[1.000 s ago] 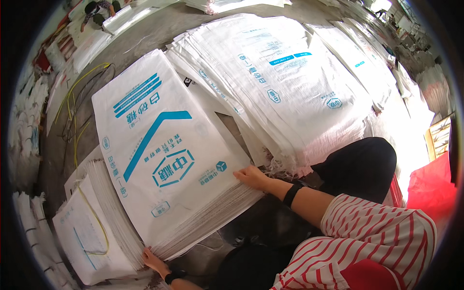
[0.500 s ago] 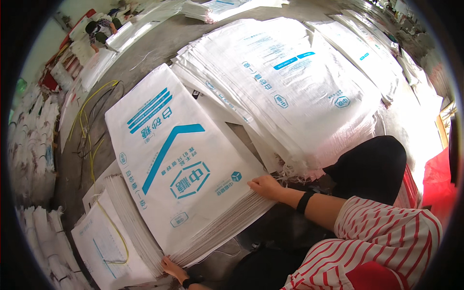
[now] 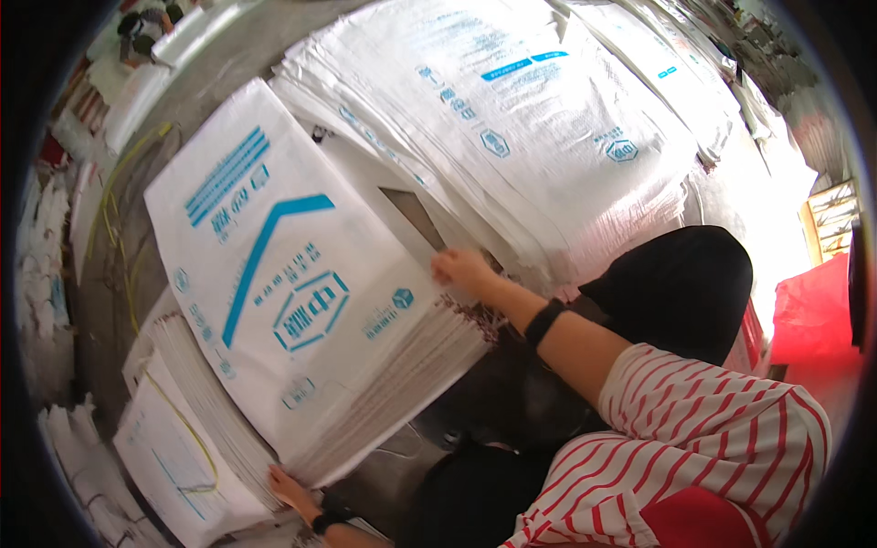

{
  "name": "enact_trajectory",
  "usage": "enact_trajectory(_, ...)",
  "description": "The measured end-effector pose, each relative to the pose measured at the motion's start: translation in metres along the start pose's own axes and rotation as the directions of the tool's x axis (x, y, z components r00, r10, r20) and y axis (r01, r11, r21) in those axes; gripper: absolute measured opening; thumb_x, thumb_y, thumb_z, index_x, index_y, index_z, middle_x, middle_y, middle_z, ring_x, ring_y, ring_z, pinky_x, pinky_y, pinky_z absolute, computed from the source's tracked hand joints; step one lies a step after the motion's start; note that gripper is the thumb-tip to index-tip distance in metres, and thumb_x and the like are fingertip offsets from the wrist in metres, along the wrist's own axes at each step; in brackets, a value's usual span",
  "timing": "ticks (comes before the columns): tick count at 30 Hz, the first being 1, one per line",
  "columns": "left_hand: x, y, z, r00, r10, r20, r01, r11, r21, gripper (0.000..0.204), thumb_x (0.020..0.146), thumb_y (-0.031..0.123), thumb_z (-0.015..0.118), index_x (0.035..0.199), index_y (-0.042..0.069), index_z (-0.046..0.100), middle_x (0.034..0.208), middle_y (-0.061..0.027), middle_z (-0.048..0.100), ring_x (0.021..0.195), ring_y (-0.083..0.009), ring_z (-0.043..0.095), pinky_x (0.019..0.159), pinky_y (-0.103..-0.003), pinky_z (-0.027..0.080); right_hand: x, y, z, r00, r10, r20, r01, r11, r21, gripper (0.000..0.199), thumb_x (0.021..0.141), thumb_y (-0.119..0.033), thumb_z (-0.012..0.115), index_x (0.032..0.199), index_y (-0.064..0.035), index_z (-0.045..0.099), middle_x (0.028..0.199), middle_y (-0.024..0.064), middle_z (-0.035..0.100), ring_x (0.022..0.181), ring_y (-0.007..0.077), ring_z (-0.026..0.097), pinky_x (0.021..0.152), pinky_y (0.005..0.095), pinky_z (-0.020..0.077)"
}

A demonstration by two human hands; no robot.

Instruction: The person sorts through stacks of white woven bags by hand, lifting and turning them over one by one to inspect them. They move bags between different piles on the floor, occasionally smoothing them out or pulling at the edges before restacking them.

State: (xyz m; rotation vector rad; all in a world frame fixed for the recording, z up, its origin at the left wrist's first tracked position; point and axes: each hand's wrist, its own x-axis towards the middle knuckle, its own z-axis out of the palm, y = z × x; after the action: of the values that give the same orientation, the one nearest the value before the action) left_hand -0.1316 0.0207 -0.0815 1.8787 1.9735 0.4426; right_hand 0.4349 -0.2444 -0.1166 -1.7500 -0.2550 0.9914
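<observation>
A stack of flat white woven sacks with blue print (image 3: 265, 265) lies in front of me, its layered edges fanned along the near side. My right hand (image 3: 461, 272), slightly blurred, is closed on the top sack's right-hand edge, near the corner. At the stack's lower left corner, my left hand (image 3: 290, 489) pinches the sack's near corner between its fingers. Both wrists wear dark bands. What lies under the fingers of each hand is partly hidden.
A larger pile of similar sacks (image 3: 548, 119) spreads out beyond the stack. To the left lies another bundle (image 3: 164, 447) with a yellow strap. A yellow cord (image 3: 111, 210) trails over the floor. My dark-clad knee (image 3: 676, 292) is at right; a person (image 3: 142, 32) sits far left.
The view has shifted, so the stack appears further left. My right hand has moved up along the sack's right edge, and the near edges there look more spread. The left hand stays at its corner.
</observation>
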Motion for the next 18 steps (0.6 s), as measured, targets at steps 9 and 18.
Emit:
enact_trajectory(9, -0.055, 0.188, 0.018, 0.847, 0.503, 0.170, -0.486, 0.864, -0.133, 0.025, 0.099, 0.020, 0.051, 0.106, 0.000, 0.065, 0.108, -0.0174, 0.065, 0.099, -0.0349, 0.061, 0.084, -0.040, 0.050, -0.002, 0.003, 0.059, 0.971, 0.233, 0.060, -0.236, 0.971, 0.037, 0.054, 0.091, -0.036, 0.059, 0.132, -0.0008, 0.053, 0.116, 0.0164, 0.065, 0.098, 0.0261, 0.063, 0.084, 0.0355, 0.0489)
enact_trajectory(18, -0.093, 0.215, 0.034, 0.671, 0.495, 0.552, -0.602, 0.798, 0.017, 0.028, 0.100, 0.022, 0.047, 0.097, 0.000, 0.064, 0.099, -0.0197, 0.063, 0.092, -0.0387, 0.058, 0.083, -0.042, 0.047, -0.012, -0.039, 0.021, 0.966, 0.077, -0.246, -0.071, 0.997, 0.033, 0.044, 0.093, -0.027, 0.060, 0.123, 0.0053, 0.058, 0.114, 0.0120, 0.065, 0.102, 0.0208, 0.061, 0.087, 0.0307, 0.0475)
